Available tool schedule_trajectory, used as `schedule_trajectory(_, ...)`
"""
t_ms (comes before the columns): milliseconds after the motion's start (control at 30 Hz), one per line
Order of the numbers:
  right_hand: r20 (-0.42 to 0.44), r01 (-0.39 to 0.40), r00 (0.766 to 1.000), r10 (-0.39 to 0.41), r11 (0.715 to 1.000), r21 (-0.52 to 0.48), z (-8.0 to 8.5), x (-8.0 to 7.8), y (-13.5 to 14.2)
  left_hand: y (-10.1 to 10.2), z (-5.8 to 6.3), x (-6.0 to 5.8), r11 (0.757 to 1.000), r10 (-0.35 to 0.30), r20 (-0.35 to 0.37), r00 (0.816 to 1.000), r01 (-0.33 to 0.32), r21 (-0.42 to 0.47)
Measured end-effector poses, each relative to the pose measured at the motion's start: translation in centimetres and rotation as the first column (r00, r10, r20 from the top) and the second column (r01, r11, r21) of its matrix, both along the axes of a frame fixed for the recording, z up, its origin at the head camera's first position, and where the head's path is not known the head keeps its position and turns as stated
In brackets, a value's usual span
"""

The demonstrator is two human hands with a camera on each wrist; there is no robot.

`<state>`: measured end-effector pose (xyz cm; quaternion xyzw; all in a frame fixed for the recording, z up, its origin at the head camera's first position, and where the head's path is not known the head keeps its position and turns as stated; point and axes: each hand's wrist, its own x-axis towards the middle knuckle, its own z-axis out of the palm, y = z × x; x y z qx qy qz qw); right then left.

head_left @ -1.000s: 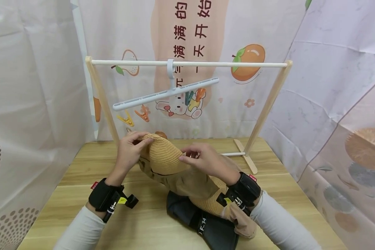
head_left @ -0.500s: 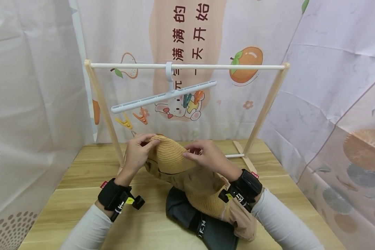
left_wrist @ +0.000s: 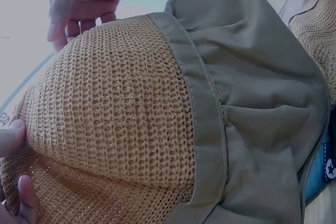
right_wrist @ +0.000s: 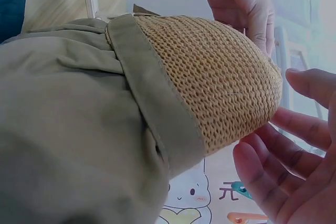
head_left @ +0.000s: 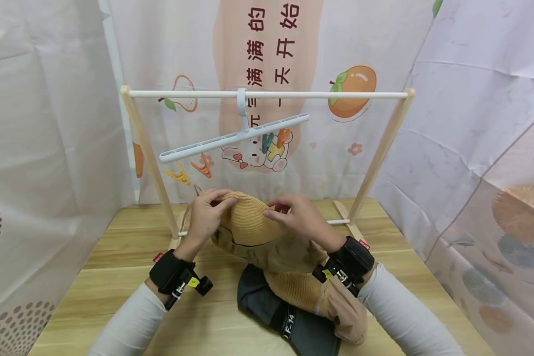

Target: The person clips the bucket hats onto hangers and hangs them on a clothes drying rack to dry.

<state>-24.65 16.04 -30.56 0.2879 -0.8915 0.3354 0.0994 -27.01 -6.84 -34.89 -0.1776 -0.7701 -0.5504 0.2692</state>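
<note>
A sun hat point(head_left: 254, 222) with a knitted straw crown and a gathered khaki fabric brim is held up over the table, crown uppermost. My left hand point(head_left: 210, 210) pinches the crown's left side between thumb and fingers; in the left wrist view the knit point(left_wrist: 110, 108) folds inward there. On the opposite side my right hand point(head_left: 299, 217) has its fingertips against the crown. The right wrist view shows those fingers point(right_wrist: 299, 150) loosely extended, the thumb standing apart from them at the crown's top. Part of the brim is hidden behind my right hand.
Beneath the held hat lie a second straw hat point(head_left: 293, 289) with a tan brim and a dark cap point(head_left: 311, 326) with a lettered band. Behind stands a wooden rack point(head_left: 380, 148) whose white bar carries a tilted pale-blue hanger point(head_left: 204, 146). Several coloured clips point(head_left: 202, 166) show below the hanger.
My left hand has shifted to the right along with the held hat. My right hand has moved slightly right, its fingers loosened at the crown. The hats on the table stay put.
</note>
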Motion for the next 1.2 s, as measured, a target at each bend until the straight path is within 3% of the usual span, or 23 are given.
schedule_trajectory(133,0.015,0.016,1.000,-0.016,1.000,0.008,0.2,-0.3,0.2,0.6,0.2,-0.3,1.000,-0.007,0.020,1.000,0.006,0.011)
schedule_trajectory(433,0.006,0.056,0.998,-0.056,0.997,0.048,0.6,-1.2,0.6,1.6,0.8,-1.6,0.998,-0.013,0.043,0.999,0.016,-0.063)
schedule_trajectory(933,0.045,0.165,0.985,-0.167,0.985,0.046,1.6,-2.7,1.9,3.1,1.1,-3.0,0.999,-0.018,0.075,0.997,0.020,-0.034)
schedule_trajectory(1200,0.045,0.171,0.984,-0.174,0.984,0.052,2.0,-3.9,2.0,3.4,0.8,-3.8,1.000,0.006,0.085,0.996,-0.005,-0.014)
